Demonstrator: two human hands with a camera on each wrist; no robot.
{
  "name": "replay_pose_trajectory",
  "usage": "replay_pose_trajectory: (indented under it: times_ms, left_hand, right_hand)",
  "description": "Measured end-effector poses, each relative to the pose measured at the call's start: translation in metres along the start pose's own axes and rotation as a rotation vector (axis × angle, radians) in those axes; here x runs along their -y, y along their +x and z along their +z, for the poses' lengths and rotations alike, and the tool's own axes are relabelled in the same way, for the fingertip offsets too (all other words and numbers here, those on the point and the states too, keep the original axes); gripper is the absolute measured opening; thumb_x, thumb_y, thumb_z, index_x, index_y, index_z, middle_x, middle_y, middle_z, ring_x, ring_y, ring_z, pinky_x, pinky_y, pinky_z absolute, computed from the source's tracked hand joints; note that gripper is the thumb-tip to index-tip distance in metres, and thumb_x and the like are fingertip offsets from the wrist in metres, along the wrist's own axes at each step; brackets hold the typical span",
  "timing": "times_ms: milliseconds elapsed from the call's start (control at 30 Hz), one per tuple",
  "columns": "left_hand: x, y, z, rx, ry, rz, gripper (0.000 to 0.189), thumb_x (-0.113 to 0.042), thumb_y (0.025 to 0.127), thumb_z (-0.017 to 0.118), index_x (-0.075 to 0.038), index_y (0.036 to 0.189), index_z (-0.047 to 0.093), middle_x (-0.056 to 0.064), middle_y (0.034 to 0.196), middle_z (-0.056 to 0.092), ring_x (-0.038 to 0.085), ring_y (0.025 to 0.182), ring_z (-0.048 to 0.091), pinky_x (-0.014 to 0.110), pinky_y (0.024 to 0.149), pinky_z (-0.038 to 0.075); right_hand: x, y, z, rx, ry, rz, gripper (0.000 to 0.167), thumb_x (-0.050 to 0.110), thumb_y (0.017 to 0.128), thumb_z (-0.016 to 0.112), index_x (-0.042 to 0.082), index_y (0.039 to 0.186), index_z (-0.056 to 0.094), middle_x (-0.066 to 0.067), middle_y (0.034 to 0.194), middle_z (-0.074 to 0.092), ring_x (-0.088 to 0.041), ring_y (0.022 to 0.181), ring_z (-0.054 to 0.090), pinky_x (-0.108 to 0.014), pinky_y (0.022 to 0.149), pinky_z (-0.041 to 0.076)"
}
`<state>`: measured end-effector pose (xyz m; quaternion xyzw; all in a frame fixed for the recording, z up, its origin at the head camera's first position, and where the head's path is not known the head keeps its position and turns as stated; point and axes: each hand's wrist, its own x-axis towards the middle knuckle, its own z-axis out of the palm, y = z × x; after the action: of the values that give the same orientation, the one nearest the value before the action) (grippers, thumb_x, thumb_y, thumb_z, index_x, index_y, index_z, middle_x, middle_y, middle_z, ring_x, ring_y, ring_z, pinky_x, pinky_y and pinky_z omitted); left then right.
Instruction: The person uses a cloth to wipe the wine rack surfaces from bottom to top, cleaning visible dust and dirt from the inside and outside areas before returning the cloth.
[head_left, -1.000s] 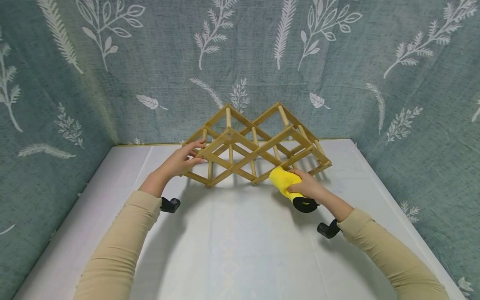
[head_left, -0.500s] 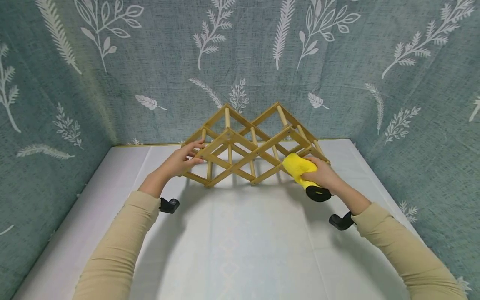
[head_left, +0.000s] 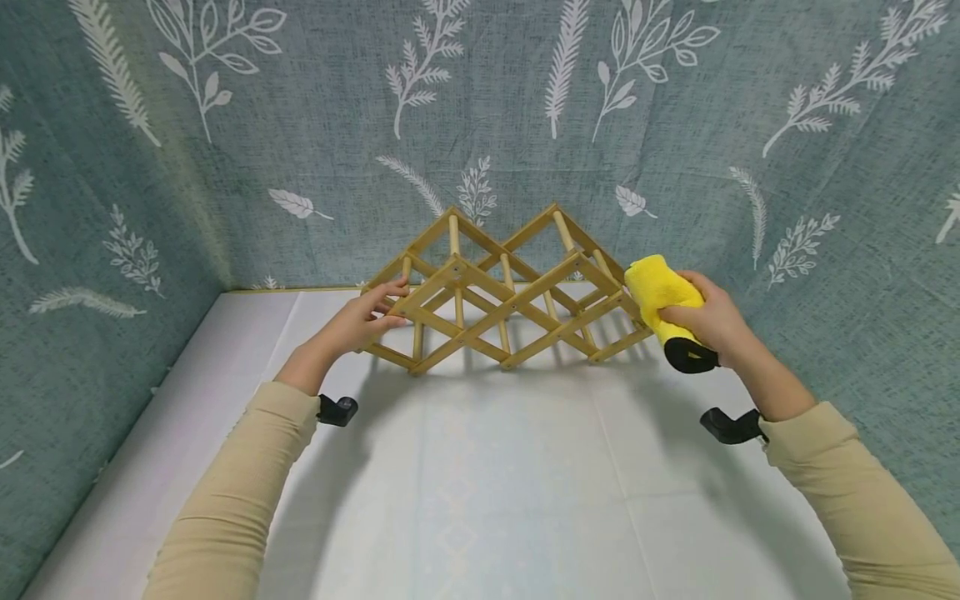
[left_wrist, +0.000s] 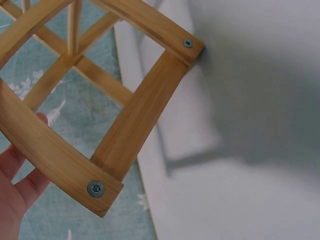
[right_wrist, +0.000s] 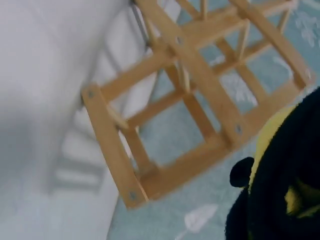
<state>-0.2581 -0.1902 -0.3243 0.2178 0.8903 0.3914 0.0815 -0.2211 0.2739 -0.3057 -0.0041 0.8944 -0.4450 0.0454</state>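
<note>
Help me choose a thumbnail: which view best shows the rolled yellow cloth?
The head view, showing most of the rolled yellow cloth, black end included. The right wrist view crops it, showing mostly the black end; the left wrist view shows none.

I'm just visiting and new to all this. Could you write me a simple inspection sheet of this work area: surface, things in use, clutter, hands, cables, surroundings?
Surface: white covering, with shadows across it.
Things in use: wooden lattice rack, toward the back; bunched yellow cloth with a black end, by the rack's right end, contact unclear.
Clutter: nothing seen.
Hands: left hand grips the rack's left end; right hand holds the yellow cloth.
Cables: nothing seen.
Surroundings: teal fabric with white leaf patterns at the back and both sides; a black fitting by each wrist.
</note>
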Motion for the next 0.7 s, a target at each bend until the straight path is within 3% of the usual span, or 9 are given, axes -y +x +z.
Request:
replay_pose_trajectory:
  times_ms: [200, 333, 533, 700]
  left_hand:
    - [0.002, 0.001, 0.000, -0.001, -0.005, 0.004, 0.048, -0.017, 0.094, 0.053, -0.007, 0.137, 0.036, 0.007, 0.153, 0.016, 0.039, 0.120, 0.042, 0.054, 0.094, 0.039]
    - [0.004, 0.001, 0.000, -0.001, -0.007, 0.002, 0.048, -0.017, 0.094, 0.052, -0.007, 0.137, 0.036, 0.007, 0.153, 0.016, 0.040, 0.119, 0.042, 0.053, 0.094, 0.039]
    - [0.004, 0.000, 0.000, 0.004, -0.012, 0.007, 0.046, -0.014, 0.094, 0.052, -0.007, 0.137, 0.037, 0.006, 0.153, 0.015, 0.040, 0.120, 0.042, 0.052, 0.090, 0.042]
    - [0.003, 0.000, 0.000, 0.006, -0.007, 0.009, 0.046, -0.014, 0.094, 0.051, -0.007, 0.137, 0.036, 0.006, 0.154, 0.014, 0.040, 0.120, 0.041, 0.052, 0.089, 0.042]
  right_hand:
    - [-0.009, 0.003, 0.051, 0.142, -0.058, -0.038, 0.069, 0.021, 0.084, 0.063, 0.008, 0.142, 0.029, -0.022, 0.120, 0.045, -0.028, 0.090, 0.050, -0.029, 0.066, 0.046]
    - [-0.014, 0.013, 0.095, 0.226, -0.020, -0.028, 0.069, 0.018, 0.081, 0.064, 0.007, 0.141, 0.032, -0.022, 0.120, 0.046, -0.027, 0.088, 0.052, -0.030, 0.065, 0.047]
    - [-0.010, 0.029, 0.155, 0.263, 0.005, -0.026, 0.063, 0.013, 0.078, 0.065, 0.009, 0.136, 0.041, -0.016, 0.122, 0.049, -0.026, 0.092, 0.051, -0.030, 0.067, 0.047]
    - [-0.007, 0.038, 0.190, 0.287, -0.002, -0.032, 0.063, 0.009, 0.074, 0.066, 0.007, 0.134, 0.044, -0.014, 0.120, 0.053, -0.024, 0.092, 0.052, -0.029, 0.069, 0.047]
